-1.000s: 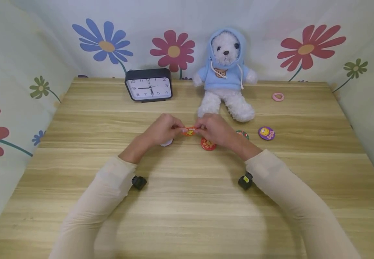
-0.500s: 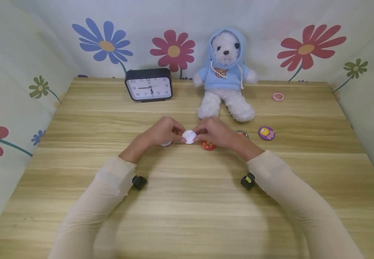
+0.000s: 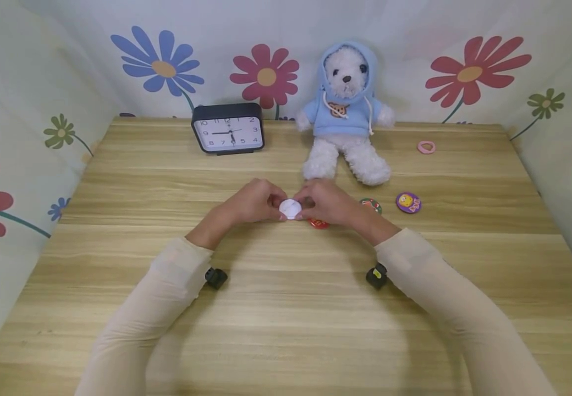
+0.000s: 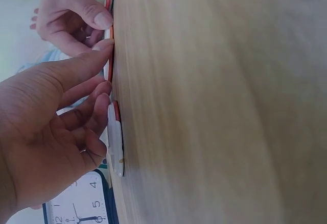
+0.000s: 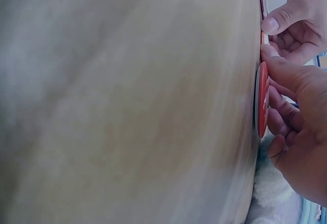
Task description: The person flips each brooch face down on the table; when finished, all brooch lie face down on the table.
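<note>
The fingers of the left hand [image 3: 255, 202] and of the right hand [image 3: 329, 202] pinch one round badge [image 3: 290, 209] from its two sides, with the thumbs toward the person. This badge is between the hands, over the middle part of the table [image 3: 291, 330], its white side up; the wrist views show an orange rim. If one hand presses more strongly than the other, I think the badge could tilt or slip out, because the thin edge gives little to hold. The red badge [image 3: 319, 224] is just beside the right fingers, and a white-backed piece [image 4: 116, 142] lies just beside the left ones, so a low knuckle could push either of them away.

In the head view, the left hand hides this piece; from the left wrist I cannot tell if it is one badge or two overlapping. The held badge's lower face cannot be seen, the marks on its white side are too faint to read, and whether it touches the table is not clear. The right wrist covers part of the green badge [image 3: 372, 205]. Farther out, the purple badge [image 3: 408, 203] is fully visible, and the clock [image 3: 229, 133] is cut off in the left wrist view.
</note>
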Demonstrator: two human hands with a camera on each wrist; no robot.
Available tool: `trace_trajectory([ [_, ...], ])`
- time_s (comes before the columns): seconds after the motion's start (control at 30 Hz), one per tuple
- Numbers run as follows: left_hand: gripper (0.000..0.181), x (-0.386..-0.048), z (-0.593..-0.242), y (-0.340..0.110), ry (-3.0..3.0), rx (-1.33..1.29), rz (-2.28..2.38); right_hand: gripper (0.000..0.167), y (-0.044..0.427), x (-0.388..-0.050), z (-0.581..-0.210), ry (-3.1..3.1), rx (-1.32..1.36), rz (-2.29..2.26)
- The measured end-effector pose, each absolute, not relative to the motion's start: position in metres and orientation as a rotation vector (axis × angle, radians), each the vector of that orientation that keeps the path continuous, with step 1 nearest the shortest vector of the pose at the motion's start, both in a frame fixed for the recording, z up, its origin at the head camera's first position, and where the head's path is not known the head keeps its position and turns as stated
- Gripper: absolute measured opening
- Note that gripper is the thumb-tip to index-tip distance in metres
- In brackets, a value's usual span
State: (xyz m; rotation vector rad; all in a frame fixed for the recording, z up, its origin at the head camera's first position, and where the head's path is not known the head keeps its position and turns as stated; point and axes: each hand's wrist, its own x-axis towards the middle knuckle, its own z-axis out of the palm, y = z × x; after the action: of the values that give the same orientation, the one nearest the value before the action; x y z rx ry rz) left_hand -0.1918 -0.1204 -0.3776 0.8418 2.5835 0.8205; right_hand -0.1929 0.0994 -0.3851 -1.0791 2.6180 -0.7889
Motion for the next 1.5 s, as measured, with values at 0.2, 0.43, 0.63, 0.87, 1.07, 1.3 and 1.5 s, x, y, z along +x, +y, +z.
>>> trace_trajectory([
  [0.2, 0.019, -0.192, -0.378, -0.120, 2.578, 0.844, 0.808, 0.031, 0.100, -0.195, -0.387, 2.595, -1.079, -0.808],
  [0.43, 0.029, -0.191, -0.372, -0.117, 2.635, 0.866, 0.793, 0.021, 0.109, -0.192, -0.383, 2.621, -1.224, -0.837],
  [0.63, 0.026, -0.186, -0.363, -0.101, 2.620, 0.922, 0.800, 0.020, 0.123, -0.184, -0.377, 2.685, -1.285, -0.889],
  [0.87, 0.028, -0.183, -0.362, -0.091, 2.614, 0.940, 0.828, 0.017, 0.143, -0.175, -0.378, 2.723, -1.244, -0.900],
  [1.07, 0.025, -0.181, -0.369, -0.083, 2.614, 0.979, 0.826, 0.019, 0.157, -0.171, -0.380, 2.742, -1.196, -0.919],
  [1.3, 0.018, -0.179, -0.376, -0.073, 2.609, 1.029, 0.794, 0.035, 0.166, -0.168, -0.382, 2.758, -1.118, -0.840],
  [1.5, 0.021, -0.181, -0.378, -0.066, 2.617, 1.026, 0.721, 0.045, 0.170, -0.170, -0.385, 2.742, -1.065, -0.766],
])
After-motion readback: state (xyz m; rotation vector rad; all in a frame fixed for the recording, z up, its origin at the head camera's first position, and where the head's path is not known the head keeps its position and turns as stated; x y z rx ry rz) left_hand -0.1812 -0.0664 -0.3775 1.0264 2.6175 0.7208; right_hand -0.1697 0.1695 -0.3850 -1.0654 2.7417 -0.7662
